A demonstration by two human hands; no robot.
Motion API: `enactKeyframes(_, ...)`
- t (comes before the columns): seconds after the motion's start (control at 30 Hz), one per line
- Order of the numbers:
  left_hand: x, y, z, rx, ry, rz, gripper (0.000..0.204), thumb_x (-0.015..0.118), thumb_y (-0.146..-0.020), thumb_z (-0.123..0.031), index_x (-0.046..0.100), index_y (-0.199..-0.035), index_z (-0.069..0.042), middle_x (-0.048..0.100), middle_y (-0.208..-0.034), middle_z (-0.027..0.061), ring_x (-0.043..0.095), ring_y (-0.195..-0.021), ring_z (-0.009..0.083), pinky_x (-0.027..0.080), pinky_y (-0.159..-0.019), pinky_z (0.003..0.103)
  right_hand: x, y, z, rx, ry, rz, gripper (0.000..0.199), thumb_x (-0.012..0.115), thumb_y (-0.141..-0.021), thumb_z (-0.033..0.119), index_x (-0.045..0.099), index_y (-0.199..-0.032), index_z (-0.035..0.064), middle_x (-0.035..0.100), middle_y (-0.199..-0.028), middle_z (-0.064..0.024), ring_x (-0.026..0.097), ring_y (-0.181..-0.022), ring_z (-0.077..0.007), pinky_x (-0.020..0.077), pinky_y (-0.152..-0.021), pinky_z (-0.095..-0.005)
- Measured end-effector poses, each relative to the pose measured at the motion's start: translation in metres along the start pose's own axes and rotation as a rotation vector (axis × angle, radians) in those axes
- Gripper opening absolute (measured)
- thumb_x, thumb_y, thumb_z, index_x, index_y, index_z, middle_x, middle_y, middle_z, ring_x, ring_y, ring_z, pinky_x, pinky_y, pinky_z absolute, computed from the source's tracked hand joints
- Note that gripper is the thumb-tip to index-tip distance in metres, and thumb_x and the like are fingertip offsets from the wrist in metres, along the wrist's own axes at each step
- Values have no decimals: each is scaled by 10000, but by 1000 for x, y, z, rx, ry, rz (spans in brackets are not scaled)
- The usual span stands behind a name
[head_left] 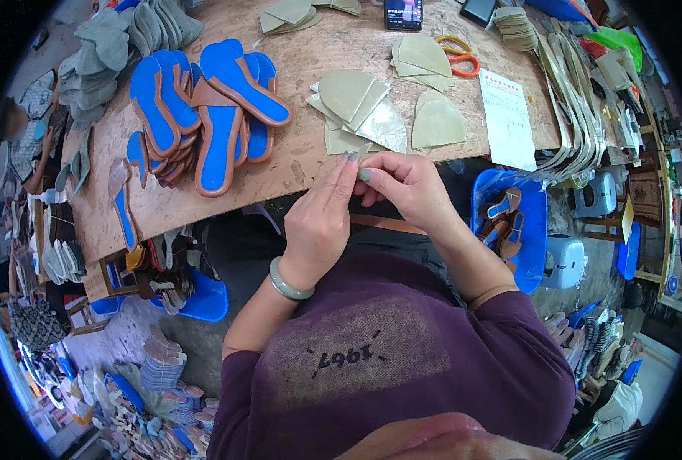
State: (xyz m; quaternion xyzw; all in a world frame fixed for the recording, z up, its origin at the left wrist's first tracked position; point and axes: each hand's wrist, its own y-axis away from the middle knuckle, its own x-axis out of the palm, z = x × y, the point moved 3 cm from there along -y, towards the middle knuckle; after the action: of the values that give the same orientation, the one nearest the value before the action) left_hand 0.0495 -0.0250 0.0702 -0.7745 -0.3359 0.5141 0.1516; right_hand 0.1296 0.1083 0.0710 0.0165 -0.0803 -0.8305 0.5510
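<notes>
My left hand (316,222), a pale bangle on its wrist, and my right hand (411,186) meet at the front edge of the worktable. Both are closed, fingertips pinching a thin pale piece (364,150) seen almost edge-on; its kind I cannot make out. Just beyond the fingers lies a fanned pile of beige half-oval sheets (350,96), some with a shiny film. To its right rests a smaller stack of similar pieces (439,123). Left of my hands, blue insoles with brown edges (222,142) are heaped on the table.
Orange-handled scissors (465,65), a phone (404,14) and a written paper sheet (507,115) lie on the worktable (279,172). Long pale strips (578,100) hang over its right side. Below stands a blue bin (536,230) holding brown footwear parts. Grey pieces (95,57) are piled far left.
</notes>
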Motion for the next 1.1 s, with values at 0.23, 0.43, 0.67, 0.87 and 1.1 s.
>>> enactKeyframes(0.23, -1, 2, 2, -199, 367, 81, 402, 569, -912, -5, 542, -1312, -12, 669, -1110, 166, 696, -880, 239, 546, -722, 307, -2, -2, -2, 10, -52, -6, 165, 572, -918, 105, 669, -948, -25, 669, -795, -28, 605, -680, -66, 500, -611, -233)
enactKeyframes(0.43, 9, 8, 11, -692, 1193, 15, 220, 542, -990, -105, 583, -1170, 15, 668, -1033, 63, 616, -906, 82, 487, -789, 224, 5, 1, 5, -358, 382, -41, 104, 606, -865, 51, 669, -890, -28, 662, -773, -30, 602, -689, -82, 490, -615, -251)
enactKeyframes(0.67, 14, 13, 23, -813, 1258, -79, 188, 524, -998, -107, 593, -1128, 10, 663, -964, 38, 583, -862, 40, 470, -748, 196, 5, -1, -6, -188, 15, -20, 101, 647, -853, 79, 659, -892, -12, 634, -727, -9, 570, -671, -57, 463, -583, -232)
enactKeyframes(0.87, 7, 9, 3, -370, 464, -72, 254, 576, -941, -42, 610, -1193, -22, 691, -937, 165, 699, -809, 224, 534, -708, 309, 5, -3, 1, -143, 211, 4, 240, 698, -884, 229, 640, -837, 1, 606, -683, 8, 538, -613, -43, 447, -544, -224)
enactKeyframes(1.1, -2, 3, 14, -475, 546, -22, 163, 575, -953, -59, 667, -1076, -2, 698, -911, 117, 644, -798, 113, 497, -721, 247, -13, 7, -5, -478, 606, -163, 197, 675, -874, 167, 627, -773, 4, 572, -614, -83, 525, -516, -155, 430, -502, -284)
